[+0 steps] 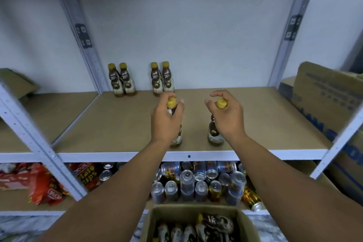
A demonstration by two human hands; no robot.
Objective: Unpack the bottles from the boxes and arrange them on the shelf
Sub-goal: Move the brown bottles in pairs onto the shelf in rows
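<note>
Each of my hands holds a brown bottle with a yellow cap, upright, near the front of the tan shelf board (121, 124). My left hand (166, 118) grips the neck of the left bottle (176, 137). My right hand (225, 117) grips the neck of the right bottle (214, 133). Two pairs of the same bottles stand at the back of the shelf, one pair on the left (121, 79) and one pair nearer the middle (162, 78). Below me an open cardboard box (155, 220) contains several more bottles lying down.
Grey metal uprights (86, 41) frame the shelf bay. A large cardboard box (330, 100) sits at the shelf's right end. The lower shelf carries several drink cans (198, 180) and red snack packets (45, 182).
</note>
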